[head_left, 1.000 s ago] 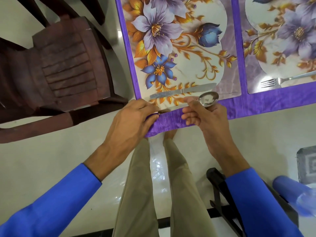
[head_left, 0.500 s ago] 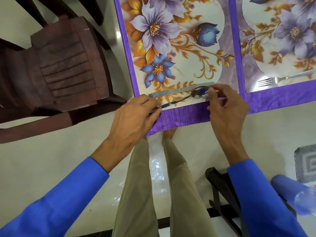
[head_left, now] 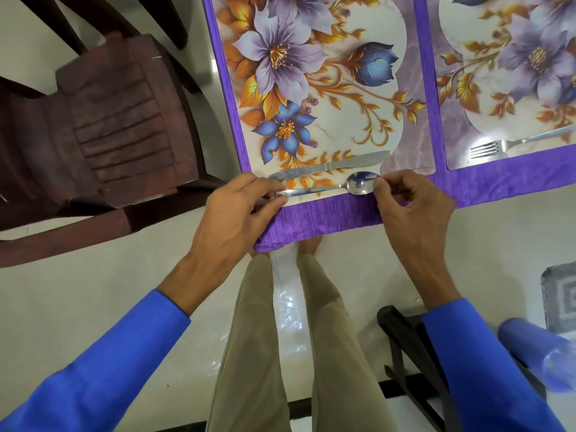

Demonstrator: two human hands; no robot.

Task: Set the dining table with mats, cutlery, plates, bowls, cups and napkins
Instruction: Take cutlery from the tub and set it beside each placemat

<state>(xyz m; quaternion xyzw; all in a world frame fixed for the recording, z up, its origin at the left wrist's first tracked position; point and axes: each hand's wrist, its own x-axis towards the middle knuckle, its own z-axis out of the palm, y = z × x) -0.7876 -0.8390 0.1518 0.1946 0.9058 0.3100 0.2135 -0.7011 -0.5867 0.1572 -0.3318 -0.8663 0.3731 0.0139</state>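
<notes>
A floral mat (head_left: pixel 330 98) lies on the purple tablecloth (head_left: pixel 327 216) at the table's near left corner. A steel knife (head_left: pixel 330 166) lies along the mat's near edge. Just below it lies a spoon (head_left: pixel 343 186), parallel to the knife, bowl to the right. My left hand (head_left: pixel 237 219) pinches the spoon's handle end. My right hand (head_left: pixel 411 210) touches the spoon's bowl with thumb and forefinger, its fingers curled. A second floral mat (head_left: pixel 511 76) to the right carries a fork (head_left: pixel 511 143).
A dark brown plastic chair (head_left: pixel 103 129) stands left of the table. A black stand (head_left: pixel 405 341) and a blue cylinder (head_left: pixel 536 353) are on the floor at the lower right, with a grey patterned rug (head_left: pixel 561 294) beyond. My legs stand at the table edge.
The spoon has gone from the table edge up onto the mat and now lies flat beside the knife. My right hand shifted from under the bowl to its right side.
</notes>
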